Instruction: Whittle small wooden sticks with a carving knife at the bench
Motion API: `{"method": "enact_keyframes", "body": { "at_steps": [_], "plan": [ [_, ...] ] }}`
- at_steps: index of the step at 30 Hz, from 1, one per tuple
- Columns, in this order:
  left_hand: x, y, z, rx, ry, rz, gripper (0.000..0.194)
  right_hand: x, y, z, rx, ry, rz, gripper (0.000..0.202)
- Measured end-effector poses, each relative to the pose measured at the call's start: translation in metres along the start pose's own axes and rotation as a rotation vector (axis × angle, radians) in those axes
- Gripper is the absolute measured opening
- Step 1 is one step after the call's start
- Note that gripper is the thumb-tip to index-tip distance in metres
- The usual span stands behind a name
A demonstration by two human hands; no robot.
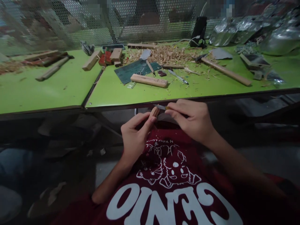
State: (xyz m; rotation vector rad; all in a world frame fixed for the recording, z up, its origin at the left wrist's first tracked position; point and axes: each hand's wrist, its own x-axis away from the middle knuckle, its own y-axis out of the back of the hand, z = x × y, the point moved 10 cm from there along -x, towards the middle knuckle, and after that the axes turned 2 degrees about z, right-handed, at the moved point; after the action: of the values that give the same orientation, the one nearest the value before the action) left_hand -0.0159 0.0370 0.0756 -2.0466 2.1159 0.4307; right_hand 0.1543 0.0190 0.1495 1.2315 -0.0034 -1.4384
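My left hand (137, 131) is closed around a small piece of wood (154, 112), whose upper end sticks out past the thumb and fingertips. In my right hand (191, 117) is a carving knife (160, 107); its handle is mostly hidden by the fingers. The blade points left and meets the top of the wood, or lies just above it. Both hands are over my lap, in front of the table's near edge. Beyond them, a pale wooden block (149, 80) with marks on its face lies on the green table (112, 97).
A heap of wood shavings (164, 54) lies at the back beside a dark green mat (128, 71). A pen (178, 77) and a hammer (226, 71) lie to the right. Metal kettles (284, 39) stand far right. A perforated screen (93, 25) closes the back.
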Motion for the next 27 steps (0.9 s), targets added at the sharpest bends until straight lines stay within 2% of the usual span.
{"method": "enact_keyframes", "body": {
  "at_steps": [4, 10, 19, 22, 24, 27],
  "plan": [
    [0.002, -0.008, 0.005, 0.065, 0.081, 0.109, 0.025, 0.002, -0.012, 0.012, 0.012, 0.041, 0.068, 0.023],
    [0.004, -0.008, 0.004, 0.039, 0.074, 0.114, 0.026, -0.001, -0.012, 0.004, 0.012, 0.008, 0.123, 0.024],
    [0.003, -0.012, 0.017, 0.022, 0.115, 0.128, 0.027, 0.005, -0.021, -0.009, -0.066, -0.125, 0.200, 0.023],
    [0.005, -0.010, 0.023, 0.070, 0.159, 0.104, 0.027, 0.002, -0.027, -0.020, -0.002, -0.119, 0.174, 0.024],
    [0.008, -0.011, 0.020, 0.096, 0.183, 0.097, 0.026, -0.002, -0.024, -0.038, 0.066, -0.148, 0.116, 0.025],
    [0.012, -0.016, 0.013, 0.118, 0.225, 0.128, 0.028, -0.006, 0.004, -0.062, 0.158, -0.231, -0.095, 0.026]
  ]
}}
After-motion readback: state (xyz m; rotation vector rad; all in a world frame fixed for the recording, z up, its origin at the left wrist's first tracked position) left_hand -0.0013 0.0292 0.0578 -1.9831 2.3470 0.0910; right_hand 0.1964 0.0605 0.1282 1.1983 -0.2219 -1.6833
